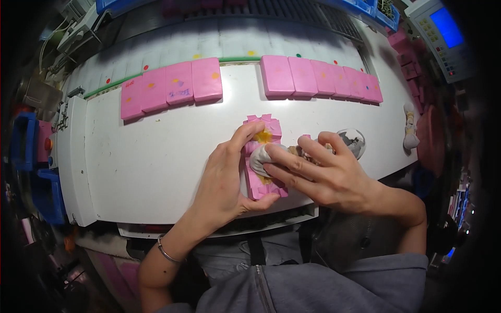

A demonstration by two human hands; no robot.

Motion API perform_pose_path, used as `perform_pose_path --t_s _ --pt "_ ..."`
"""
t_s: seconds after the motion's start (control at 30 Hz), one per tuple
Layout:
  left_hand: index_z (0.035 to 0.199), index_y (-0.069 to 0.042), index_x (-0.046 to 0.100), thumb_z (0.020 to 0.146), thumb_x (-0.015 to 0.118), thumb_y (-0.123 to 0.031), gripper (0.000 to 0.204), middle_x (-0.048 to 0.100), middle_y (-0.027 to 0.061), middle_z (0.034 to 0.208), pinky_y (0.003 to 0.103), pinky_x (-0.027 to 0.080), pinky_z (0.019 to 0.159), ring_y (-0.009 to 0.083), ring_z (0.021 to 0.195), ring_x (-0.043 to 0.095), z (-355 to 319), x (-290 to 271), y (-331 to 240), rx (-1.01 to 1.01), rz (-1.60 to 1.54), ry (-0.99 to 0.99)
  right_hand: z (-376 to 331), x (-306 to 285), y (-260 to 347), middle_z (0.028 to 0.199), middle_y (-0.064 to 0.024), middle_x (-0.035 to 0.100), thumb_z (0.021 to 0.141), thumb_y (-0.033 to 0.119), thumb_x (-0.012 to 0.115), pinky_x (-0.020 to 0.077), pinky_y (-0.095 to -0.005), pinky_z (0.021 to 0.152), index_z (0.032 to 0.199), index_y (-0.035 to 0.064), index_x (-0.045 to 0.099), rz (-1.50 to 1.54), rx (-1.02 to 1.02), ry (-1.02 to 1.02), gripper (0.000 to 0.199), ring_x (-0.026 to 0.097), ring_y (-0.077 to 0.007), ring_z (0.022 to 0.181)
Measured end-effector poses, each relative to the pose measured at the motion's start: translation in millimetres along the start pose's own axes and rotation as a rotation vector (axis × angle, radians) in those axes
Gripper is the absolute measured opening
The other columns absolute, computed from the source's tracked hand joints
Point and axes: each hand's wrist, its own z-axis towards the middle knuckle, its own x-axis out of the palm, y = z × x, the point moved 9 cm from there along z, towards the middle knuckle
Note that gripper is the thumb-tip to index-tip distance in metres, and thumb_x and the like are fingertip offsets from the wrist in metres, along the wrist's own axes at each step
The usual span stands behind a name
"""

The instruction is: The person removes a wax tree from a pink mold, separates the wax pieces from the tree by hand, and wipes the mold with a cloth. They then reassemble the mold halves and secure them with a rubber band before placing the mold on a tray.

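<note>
An open pink mould block (pixel 254 189) with notched ends and yellow patches in its hollow lies on the white table in front of me. My left hand (pixel 222 172) spans it, fingers on the far end and thumb on the near end. Pressed down onto the mould's middle is a white, rounded cloth pouch (pixel 261 160), bound with a tan band. My right hand (pixel 334 175) grips this pouch with bent fingers from the right. Just beyond the right hand sits a round grey-and-white item (pixel 352 142), partly covered by the fingers.
Two rows of pink blocks, a left row (pixel 180 83) and a right row (pixel 318 78), stand along the far side beside a green strip (pixel 237 59). A tied whitish cloth bundle (pixel 410 128) lies at the table's right edge. A control box with a blue screen (pixel 446 27) is at far right.
</note>
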Motion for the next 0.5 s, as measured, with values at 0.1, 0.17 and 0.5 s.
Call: perform_pose_path --t_s 0.1,0.17,0.5 --pt "0.137 -0.005 0.028 0.059 0.082 -0.024 0.097 0.046 0.0153 0.128 0.041 0.040 0.094 0.0327 0.105 0.051 2 0 -1 -0.013 0.001 0.005 7 -22 -12 0.123 -0.0050 0.054 0.074 0.015 0.060 0.0417 -0.0339 0.079 0.115 0.0117 0.064 -0.008 0.107 -0.100 0.041 0.052 -0.0206 0.094" --pt "0.138 -0.005 0.026 0.059 0.082 -0.024 0.098 0.046 0.0163 0.128 0.041 0.040 0.095 0.0336 0.107 0.051 2 0 -5 0.034 0.025 -0.005 -1 5 6 0.122 -0.0044 0.054 0.073 0.015 0.060 0.0415 -0.0328 0.076 0.113 0.0097 0.064 0.006 0.025 -0.073 0.040 0.052 -0.0206 0.090" --pt "0.138 -0.002 0.022 0.061 0.083 -0.020 0.100 0.044 0.0209 0.129 0.039 0.040 0.100 0.0351 0.117 0.048 5 -2 -3 0.001 -0.056 0.013 4 5 -4 0.122 -0.0032 0.053 0.074 0.014 0.058 0.0403 -0.0326 0.077 0.115 0.0110 0.061 0.229 0.104 -0.031 0.041 0.050 -0.0194 0.089"
